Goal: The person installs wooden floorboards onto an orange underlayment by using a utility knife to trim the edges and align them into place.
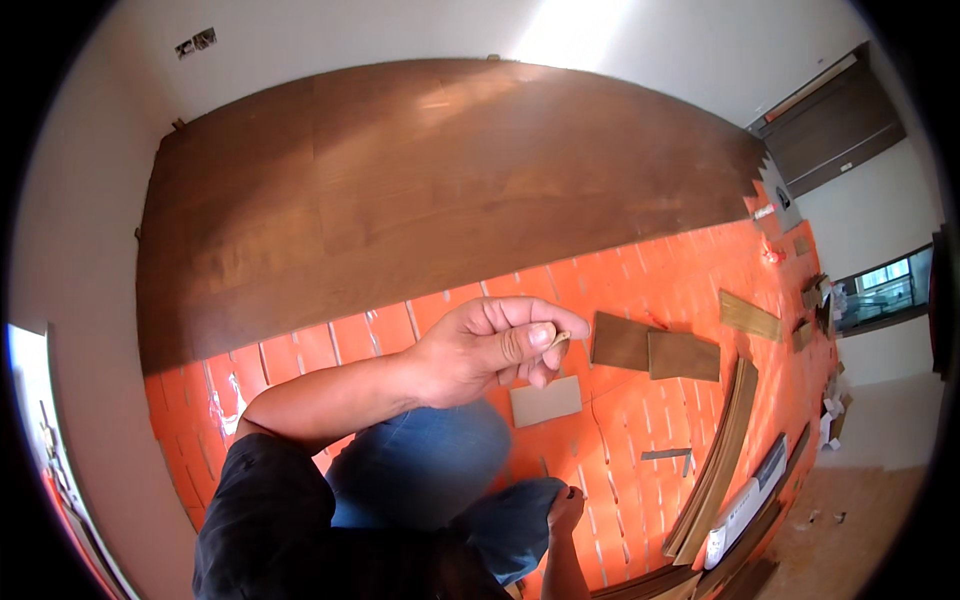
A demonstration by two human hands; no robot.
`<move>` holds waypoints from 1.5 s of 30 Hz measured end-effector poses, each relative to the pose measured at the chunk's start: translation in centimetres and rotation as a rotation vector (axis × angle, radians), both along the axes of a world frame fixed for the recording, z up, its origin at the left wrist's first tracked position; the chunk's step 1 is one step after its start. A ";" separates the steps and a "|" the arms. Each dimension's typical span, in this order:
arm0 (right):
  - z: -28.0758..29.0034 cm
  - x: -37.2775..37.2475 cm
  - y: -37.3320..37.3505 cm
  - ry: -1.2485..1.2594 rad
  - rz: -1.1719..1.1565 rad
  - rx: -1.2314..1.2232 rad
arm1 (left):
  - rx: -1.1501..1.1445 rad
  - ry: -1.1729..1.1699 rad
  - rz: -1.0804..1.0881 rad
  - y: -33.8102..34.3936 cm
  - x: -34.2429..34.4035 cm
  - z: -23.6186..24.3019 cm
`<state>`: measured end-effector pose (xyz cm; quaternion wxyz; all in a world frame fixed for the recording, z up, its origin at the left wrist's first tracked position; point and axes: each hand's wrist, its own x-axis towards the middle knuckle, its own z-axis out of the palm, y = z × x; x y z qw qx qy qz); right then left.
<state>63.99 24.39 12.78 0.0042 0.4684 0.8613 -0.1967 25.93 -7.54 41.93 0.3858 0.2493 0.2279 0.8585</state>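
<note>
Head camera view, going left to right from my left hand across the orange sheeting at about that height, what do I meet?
Your left hand pinching a small tan piece, then two overlapping brown board pieces, then a single yellowish-brown board piece.

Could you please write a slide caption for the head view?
Left hand pinching a small piece above orange sheeting beside brown flooring, right hand at the knee.

Room under construction — brown floorboards [400, 190] beside exposed orange underlay [640, 260].
</note>
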 end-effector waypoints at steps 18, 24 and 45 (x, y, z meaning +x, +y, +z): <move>0.3 0.6 -0.5 0.075 -0.026 -0.018 | 0.239 -0.131 -0.040 2.0 2.9 -1.6; 0.3 0.4 -0.4 0.062 -0.038 -0.039 | 0.240 -0.165 -0.053 1.9 2.6 -1.8; 0.4 0.2 -0.4 0.073 -0.010 -0.030 | 0.251 -0.175 -0.017 2.1 2.0 -2.3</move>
